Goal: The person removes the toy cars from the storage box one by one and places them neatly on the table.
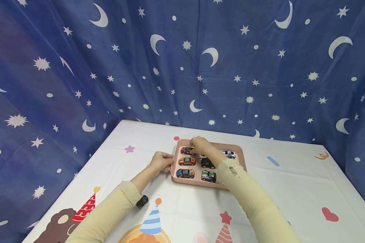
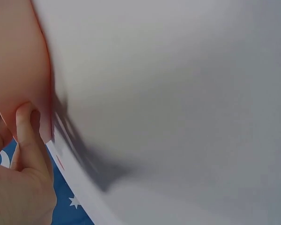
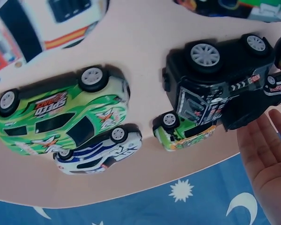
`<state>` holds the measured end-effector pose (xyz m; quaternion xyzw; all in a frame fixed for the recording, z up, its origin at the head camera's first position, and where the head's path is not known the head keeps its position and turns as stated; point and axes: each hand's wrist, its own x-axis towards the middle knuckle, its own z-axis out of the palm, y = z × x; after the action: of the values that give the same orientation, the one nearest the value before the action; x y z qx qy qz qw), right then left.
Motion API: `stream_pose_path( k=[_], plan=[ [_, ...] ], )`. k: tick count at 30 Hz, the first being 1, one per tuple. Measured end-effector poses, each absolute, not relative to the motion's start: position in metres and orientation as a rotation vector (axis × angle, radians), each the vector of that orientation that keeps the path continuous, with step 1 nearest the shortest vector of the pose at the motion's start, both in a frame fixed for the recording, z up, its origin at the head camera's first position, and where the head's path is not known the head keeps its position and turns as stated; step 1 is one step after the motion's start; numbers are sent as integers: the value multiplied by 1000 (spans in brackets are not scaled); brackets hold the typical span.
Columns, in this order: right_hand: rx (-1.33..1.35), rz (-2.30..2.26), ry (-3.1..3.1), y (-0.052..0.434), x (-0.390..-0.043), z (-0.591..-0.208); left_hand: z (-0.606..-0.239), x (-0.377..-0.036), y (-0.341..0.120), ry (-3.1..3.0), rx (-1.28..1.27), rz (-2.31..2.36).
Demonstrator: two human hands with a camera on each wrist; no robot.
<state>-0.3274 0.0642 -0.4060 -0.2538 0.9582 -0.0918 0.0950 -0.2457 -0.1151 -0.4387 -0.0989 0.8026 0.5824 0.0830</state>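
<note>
A pink tray (image 1: 197, 181) with several toy cars in rows lies on the table. My left hand (image 1: 160, 161) grips its left side; the left wrist view shows the thumb (image 2: 27, 117) against the tray wall. Over the tray's back left corner, my right hand (image 1: 201, 145) pinches a blue and red toy car (image 1: 186, 151). Just in front of that car are a red and yellow car (image 1: 187, 161) and a blue car (image 1: 185, 173). The right wrist view shows a black off-road car (image 3: 210, 70) beside the right fingers, which it partly hides, and a green car (image 3: 61, 115).
A green and white car (image 1: 208, 176) and a white car (image 1: 228, 154) also sit in the tray. Beside the left sleeve lies a small black object (image 1: 142, 201). A blue starry curtain (image 1: 182, 67) hangs behind the white patterned table (image 1: 292, 189).
</note>
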Motion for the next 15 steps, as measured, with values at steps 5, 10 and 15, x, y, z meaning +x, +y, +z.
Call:
stream_pose_path(
  k=[5,10,15],
  plan=[
    [-725,-281,2826,60,-327,-408,-439,-246,-115,2385,-302,1752],
    [-729,-280,2829,56,-329,-412,-439,-247,-115,2391,-327,1751],
    [-718,-231,2840,56,-330,-417,-439,-246,-113,2403,-320,1747]
  ],
)
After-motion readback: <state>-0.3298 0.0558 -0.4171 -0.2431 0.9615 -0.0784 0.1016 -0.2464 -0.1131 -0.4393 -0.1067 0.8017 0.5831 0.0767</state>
